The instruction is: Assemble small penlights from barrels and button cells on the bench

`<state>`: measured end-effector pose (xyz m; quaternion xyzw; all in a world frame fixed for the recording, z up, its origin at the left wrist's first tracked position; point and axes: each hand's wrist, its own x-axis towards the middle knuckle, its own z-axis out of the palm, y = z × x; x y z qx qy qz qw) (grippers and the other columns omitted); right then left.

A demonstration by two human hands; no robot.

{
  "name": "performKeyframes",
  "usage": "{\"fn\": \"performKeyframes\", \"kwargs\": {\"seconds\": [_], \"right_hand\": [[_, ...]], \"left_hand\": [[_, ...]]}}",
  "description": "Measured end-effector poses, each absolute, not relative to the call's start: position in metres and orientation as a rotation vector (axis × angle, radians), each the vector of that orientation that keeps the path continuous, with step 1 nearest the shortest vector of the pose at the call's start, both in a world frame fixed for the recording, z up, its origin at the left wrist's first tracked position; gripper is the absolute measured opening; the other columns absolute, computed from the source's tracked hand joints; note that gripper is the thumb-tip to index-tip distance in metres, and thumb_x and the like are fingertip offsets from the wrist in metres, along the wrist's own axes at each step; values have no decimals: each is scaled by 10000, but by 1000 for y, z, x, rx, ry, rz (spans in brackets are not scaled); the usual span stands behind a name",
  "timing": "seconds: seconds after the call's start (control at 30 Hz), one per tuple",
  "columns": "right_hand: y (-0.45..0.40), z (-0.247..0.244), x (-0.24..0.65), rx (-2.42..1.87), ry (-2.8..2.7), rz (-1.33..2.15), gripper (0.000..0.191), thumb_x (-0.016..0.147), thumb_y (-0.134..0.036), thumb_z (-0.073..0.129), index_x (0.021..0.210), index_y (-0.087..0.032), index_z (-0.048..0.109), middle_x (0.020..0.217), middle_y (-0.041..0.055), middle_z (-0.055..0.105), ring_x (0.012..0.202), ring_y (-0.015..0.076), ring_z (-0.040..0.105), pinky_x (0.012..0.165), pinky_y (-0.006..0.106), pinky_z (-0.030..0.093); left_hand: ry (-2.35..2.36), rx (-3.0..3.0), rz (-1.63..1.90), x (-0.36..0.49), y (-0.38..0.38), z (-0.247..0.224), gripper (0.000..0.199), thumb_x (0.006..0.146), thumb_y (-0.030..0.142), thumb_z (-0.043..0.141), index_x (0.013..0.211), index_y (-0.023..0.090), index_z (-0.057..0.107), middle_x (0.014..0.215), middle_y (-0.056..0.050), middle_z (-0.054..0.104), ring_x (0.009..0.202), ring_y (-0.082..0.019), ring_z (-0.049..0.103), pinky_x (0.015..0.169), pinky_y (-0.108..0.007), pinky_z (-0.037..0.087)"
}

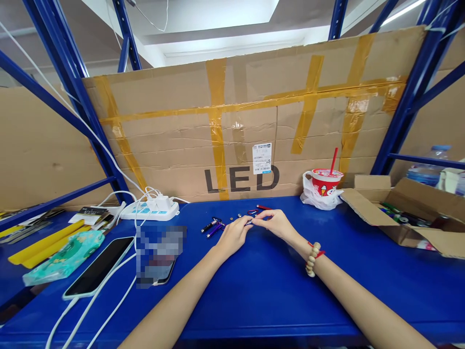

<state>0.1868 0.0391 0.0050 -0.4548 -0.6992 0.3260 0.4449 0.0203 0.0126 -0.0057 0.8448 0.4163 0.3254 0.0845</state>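
My left hand and my right hand meet over the blue table, both with fingers closed on a small silvery piece. Its exact shape is too small to tell. Left of my left hand lie a black pen-like item and a purple one. Just behind my hands are a red pen-like item, a red clip and tiny round parts. A beaded bracelet is on my right wrist.
Phones, white cables and a power strip occupy the left side, beside a green packet and yellow strips. A red cup in a plastic bag stands back right, near an open cardboard box. Cardboard walls the back.
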Motion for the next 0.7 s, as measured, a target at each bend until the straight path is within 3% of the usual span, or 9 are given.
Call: {"fn": "performKeyframes", "kwargs": {"seconds": [0.33,0.5,0.7], "right_hand": [[33,9,183,-1289,-1610,1132,385,534,-458,695,725,-124,686,436,-44,467,414,47,350,403,195,268],[37,4,183,-1163,-1650,1064,388,590,-493,650,719,-129,678,563,-7,560,434,42,372,421,194,303],[41,4,183,-1024,-1641,1013,424,594,-462,660,851,-124,660,697,29,617,451,45,389,424,202,319]], "left_hand": [[1339,2481,918,22,7,-2,213,880,221,341,1081,239,411,1034,-20,596,927,-167,576,760,-263,442],[1409,2522,937,24,12,-5,226,878,206,338,1090,232,412,1065,-33,586,977,-177,555,796,-285,437],[1409,2467,982,23,13,-6,224,874,208,352,1092,225,399,1031,-40,592,922,-170,573,759,-273,451]]}}
